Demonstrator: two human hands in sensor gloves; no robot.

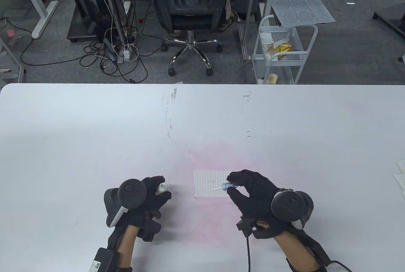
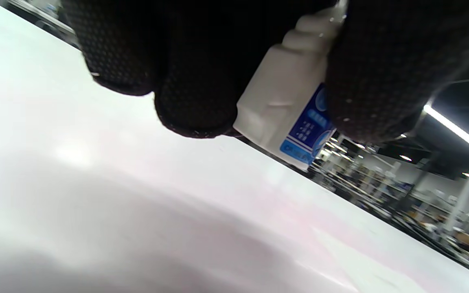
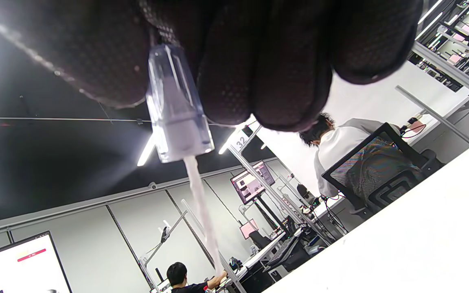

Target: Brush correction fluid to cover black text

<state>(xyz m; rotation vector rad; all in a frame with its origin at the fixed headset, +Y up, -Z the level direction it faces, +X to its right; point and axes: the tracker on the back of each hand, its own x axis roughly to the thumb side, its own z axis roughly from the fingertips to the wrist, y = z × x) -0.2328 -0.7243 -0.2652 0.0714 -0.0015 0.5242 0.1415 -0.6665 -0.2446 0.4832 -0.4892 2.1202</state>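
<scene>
A small lined paper (image 1: 210, 188) with faint black text lies on the white table (image 1: 202, 126) near the front middle. My right hand (image 1: 250, 186) pinches the clear blue cap of the correction brush (image 1: 228, 186), its white brush stem pointing left over the paper's right part. In the right wrist view the cap (image 3: 175, 110) sits between my fingers (image 3: 267, 73) with the brush stem (image 3: 202, 207) hanging out. My left hand (image 1: 152, 193) grips the open white correction fluid bottle (image 1: 162, 188) left of the paper. The bottle shows a blue label in the left wrist view (image 2: 287, 106).
The table's far edge runs across the middle of the table view; beyond it stand an office chair (image 1: 190, 9) and a white cart (image 1: 281, 50). White sheets (image 1: 399, 174) lie at the table's right edge. A pink tint marks the table around the paper.
</scene>
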